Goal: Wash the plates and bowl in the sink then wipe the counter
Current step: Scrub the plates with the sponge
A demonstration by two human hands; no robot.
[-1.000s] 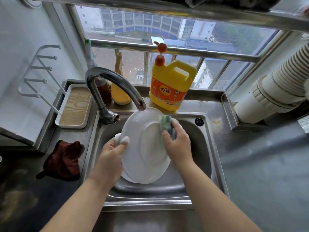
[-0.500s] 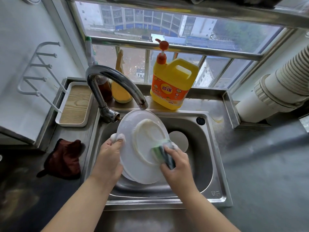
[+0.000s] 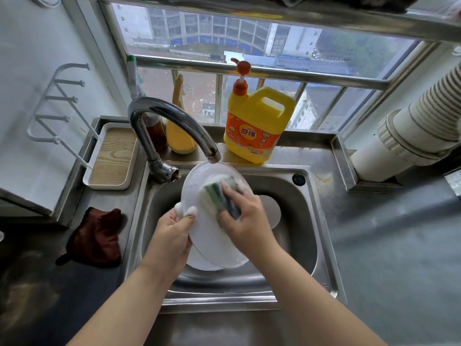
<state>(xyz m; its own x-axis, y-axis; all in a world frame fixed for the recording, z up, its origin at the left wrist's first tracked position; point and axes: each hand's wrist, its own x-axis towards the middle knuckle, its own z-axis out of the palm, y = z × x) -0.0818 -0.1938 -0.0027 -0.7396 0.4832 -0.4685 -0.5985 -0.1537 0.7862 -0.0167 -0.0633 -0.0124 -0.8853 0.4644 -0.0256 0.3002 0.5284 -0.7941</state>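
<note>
Head view: soapy white plate (image 3: 212, 236)

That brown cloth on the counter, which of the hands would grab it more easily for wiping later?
The left hand, probably. The brown cloth lies on the counter left of the sink, beside that hand, which grips the plate. The right hand holds the sponge farther away.
</note>
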